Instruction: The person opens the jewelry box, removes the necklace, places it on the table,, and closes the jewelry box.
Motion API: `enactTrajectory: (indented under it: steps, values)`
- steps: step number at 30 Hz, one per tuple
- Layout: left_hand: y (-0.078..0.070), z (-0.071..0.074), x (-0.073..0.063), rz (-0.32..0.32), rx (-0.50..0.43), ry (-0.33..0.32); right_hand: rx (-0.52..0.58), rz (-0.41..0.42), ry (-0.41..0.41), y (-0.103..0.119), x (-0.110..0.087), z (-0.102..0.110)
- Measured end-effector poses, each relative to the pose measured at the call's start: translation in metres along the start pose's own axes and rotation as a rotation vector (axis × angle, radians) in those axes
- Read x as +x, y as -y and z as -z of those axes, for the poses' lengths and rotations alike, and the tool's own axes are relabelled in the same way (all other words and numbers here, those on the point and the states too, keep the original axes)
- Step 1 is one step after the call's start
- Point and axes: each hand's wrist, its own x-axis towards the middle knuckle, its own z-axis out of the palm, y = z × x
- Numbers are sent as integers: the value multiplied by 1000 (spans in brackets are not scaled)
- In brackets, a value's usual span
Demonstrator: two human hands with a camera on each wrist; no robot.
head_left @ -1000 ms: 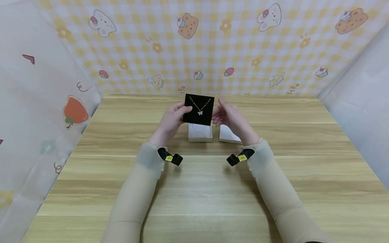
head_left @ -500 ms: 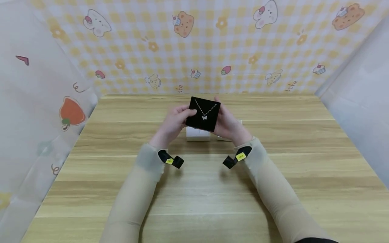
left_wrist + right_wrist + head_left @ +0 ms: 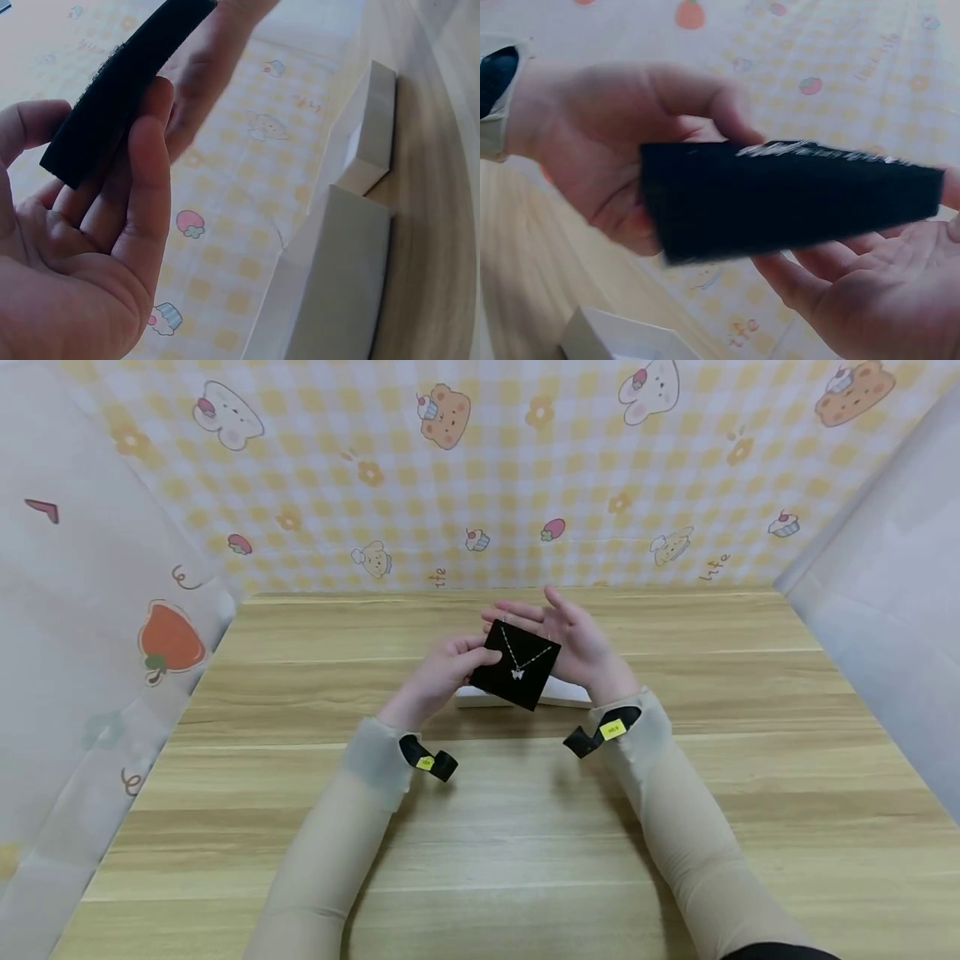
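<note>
A black square display pad (image 3: 508, 688) carries a silver necklace with a butterfly pendant (image 3: 517, 674). In the head view, my left hand (image 3: 438, 677) pinches the pad's left edge, thumb on its face and fingers behind. The left wrist view shows the pad (image 3: 124, 90) edge-on between that thumb and fingers. My right hand (image 3: 587, 647) is spread just behind the pad's right side, its fingers extended and palm turned toward it. In the right wrist view, the pad (image 3: 795, 206) hides part of both hands; whether the right fingers touch it I cannot tell.
Below the pad, a white box (image 3: 480, 698) stands on the wooden table (image 3: 495, 827). A second white box part (image 3: 567, 693) lies right of it, partly hidden. A patterned cloth (image 3: 510, 468) rises behind the table.
The pad has moved right and nearer, tilting clockwise in my left hand. My right hand met its right edge half a second ago; now its fingers are spread behind it.
</note>
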Motion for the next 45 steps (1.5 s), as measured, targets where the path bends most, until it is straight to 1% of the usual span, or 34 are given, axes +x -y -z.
enactTrajectory:
  steps: [3, 5, 9, 11, 13, 15, 20, 23, 28, 31, 34, 36, 41, 45]
  values:
    - [4, -2, 2, 4, 4, 16, 51, 29, -37, 5, -3, 1]
    - [7, -3, 3, 8, 6, 27, 61, 50, -54, 8, -4, 2]
    - [11, -5, 5, 16, 19, 47, 41, 98, -41, 13, -7, 5]
    - [12, -6, 6, 23, 38, 49, 36, 112, -38, 15, -9, 6]
    - [14, -6, 7, 35, 61, 49, 57, 122, -43, 17, -9, 5]
    - [15, -5, 8, 50, 104, 42, 77, 118, -66, 18, -9, 3]
    - [16, -6, 8, 49, 210, 63, 215, 101, -130, 18, -8, 0]
    - [16, -7, 9, 43, 232, 80, 290, 104, -150, 17, -8, 0]
    - [18, -7, 9, 50, 255, 87, 348, 121, -128, 16, -9, -1]
    - [19, -7, 8, 46, 297, 85, 380, 127, -111, 16, -10, -2]
    - [19, -7, 8, 29, 345, 85, 387, 131, -92, 16, -11, -3]
    - [20, -7, 9, 25, 362, 80, 394, 133, -77, 16, -11, -5]
    - [21, -7, 10, 57, 350, 43, 387, 151, -57, 16, -12, -8]
    - [22, -7, 11, 69, 335, 23, 371, 166, -49, 16, -13, -10]
